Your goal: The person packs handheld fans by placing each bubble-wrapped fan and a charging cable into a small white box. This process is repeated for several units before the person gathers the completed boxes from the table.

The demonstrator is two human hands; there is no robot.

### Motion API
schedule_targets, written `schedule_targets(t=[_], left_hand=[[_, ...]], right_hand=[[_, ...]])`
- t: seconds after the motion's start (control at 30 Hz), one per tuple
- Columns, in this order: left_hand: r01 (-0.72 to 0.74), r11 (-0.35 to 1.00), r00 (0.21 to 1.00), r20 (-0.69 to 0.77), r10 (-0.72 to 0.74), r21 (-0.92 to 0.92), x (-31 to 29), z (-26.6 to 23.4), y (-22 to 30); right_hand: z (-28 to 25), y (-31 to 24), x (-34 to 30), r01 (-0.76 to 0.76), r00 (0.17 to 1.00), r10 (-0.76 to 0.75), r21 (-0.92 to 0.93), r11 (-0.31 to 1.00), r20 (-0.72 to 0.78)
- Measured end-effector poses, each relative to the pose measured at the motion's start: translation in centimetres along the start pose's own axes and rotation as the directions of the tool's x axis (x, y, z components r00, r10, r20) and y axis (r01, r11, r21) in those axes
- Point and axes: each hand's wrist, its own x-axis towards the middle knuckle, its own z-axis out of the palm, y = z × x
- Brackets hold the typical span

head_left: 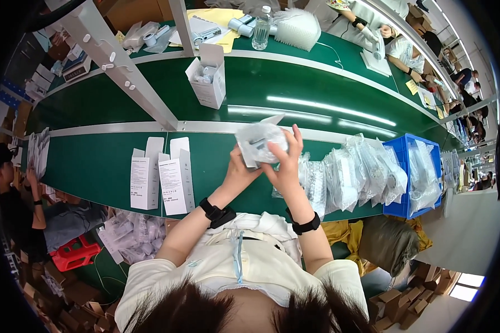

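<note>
Above the green bench I hold a small white carton (250,158) with its flap up. A clear plastic bag (265,135) bulges at its open top; the greyish item inside cannot be made out. My left hand (240,171) is closed around the carton's lower left side. My right hand (286,159) grips the bag from the right, thumb and fingers bent against it, one finger raised. To the left, two white cartons (144,180) (175,183) lie side by side with their flaps extended. Right of my hands is a row of bagged items (347,175).
A blue bin (396,208) with more bags stands at the bench's right end. Ahead, an open white carton (210,94) holds wrapped parts, near a metal post (127,72). A water bottle (261,30) stands farther back. Co-workers sit across and at the left.
</note>
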Motion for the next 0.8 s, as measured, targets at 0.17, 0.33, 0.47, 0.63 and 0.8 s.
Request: schedule_targets(t=[0.17, 0.33, 0.47, 0.63, 0.8], left_hand=[[0.070, 0.997, 0.996, 0.065, -0.069, -0.017, -1.1, -3.6, -0.8], [0.038, 0.998, 0.997, 0.064, -0.041, 0.041, -3.1, -6.8, -1.6], [-0.045, 0.994, 0.998, 0.034, 0.049, -0.102, -1.1, -7.1, 1.1], [-0.140, 0.957, 0.977, 0.194, 0.091, 0.253, 0.3, -7.1, 3.6], [0.103, 0.978, 0.992, 0.054, -0.115, 0.182, 0.8, -7.2, 3.8]], right_hand=[[-1.6, -0.5, 0.1, -0.103, 0.913, 0.146, -0.129, 0.986, 0.381], [-2.4, 8.9, -4.3, -0.462, 0.702, 0.609, -0.415, 0.784, 0.369], [-2.0, 12.9, -6.0, -0.259, 0.202, 0.796, -0.753, 0.605, 0.571], [-2.6, 15.0, -7.7, -0.397, 0.183, 0.685, -0.584, 0.708, 0.705], [-4.8, 9.3, -3.1, -0.385, 0.690, 0.405, -0.170, 0.907, 0.600]])
